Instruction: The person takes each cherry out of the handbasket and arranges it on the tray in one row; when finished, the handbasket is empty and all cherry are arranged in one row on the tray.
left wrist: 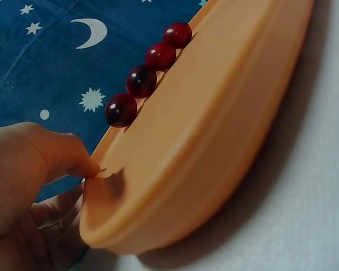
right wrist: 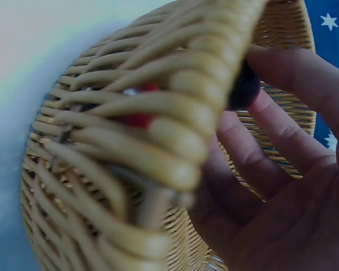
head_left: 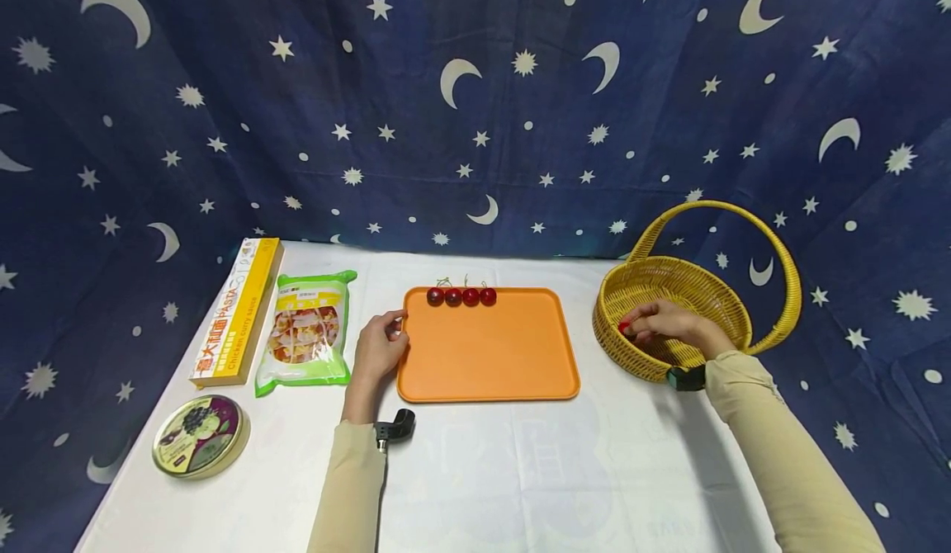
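right hand (head_left: 672,323) pinches a cherry (right wrist: 246,91) inside the wicker basket (head_left: 618,353).

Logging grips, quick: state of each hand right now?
Left hand: closed, pinching the edge of the tray.
Right hand: closed, holding a dark cherry at the basket.

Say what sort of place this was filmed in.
Probably a staged tabletop set, perhaps for recording: a star-and-moon cloth backs a white table, where an orange tray and a wicker basket are laid out.
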Available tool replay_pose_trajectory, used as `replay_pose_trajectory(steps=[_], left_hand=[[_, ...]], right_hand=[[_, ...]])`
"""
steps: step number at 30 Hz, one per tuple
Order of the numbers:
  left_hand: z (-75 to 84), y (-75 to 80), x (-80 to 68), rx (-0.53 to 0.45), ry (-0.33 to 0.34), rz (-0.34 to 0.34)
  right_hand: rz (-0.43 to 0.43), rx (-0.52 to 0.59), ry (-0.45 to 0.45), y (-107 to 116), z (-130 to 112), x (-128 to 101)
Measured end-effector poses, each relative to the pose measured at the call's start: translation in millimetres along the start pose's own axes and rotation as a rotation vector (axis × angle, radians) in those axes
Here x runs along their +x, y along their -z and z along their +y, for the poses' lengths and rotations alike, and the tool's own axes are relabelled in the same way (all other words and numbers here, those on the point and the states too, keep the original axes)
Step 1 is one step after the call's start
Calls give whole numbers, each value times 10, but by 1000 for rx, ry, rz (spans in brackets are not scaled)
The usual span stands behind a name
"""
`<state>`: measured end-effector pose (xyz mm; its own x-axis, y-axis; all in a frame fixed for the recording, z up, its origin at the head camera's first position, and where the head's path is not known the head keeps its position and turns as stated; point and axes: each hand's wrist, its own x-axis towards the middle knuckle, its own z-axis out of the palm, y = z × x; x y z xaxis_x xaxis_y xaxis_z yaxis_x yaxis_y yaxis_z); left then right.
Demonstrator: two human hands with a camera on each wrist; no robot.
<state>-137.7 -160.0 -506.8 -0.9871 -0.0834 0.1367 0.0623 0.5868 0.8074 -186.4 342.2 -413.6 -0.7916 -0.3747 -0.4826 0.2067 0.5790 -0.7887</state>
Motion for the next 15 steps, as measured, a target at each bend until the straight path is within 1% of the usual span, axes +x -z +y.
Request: replay_pose_trajectory(steps=[6,15], left_hand=[[-3,-11,4,8,-10,8],[-20,-18,14,16,-10,10]], right_hand=[[52,-17,-9,35,-45,-27],[95,22,-5,76,-145,-86]])
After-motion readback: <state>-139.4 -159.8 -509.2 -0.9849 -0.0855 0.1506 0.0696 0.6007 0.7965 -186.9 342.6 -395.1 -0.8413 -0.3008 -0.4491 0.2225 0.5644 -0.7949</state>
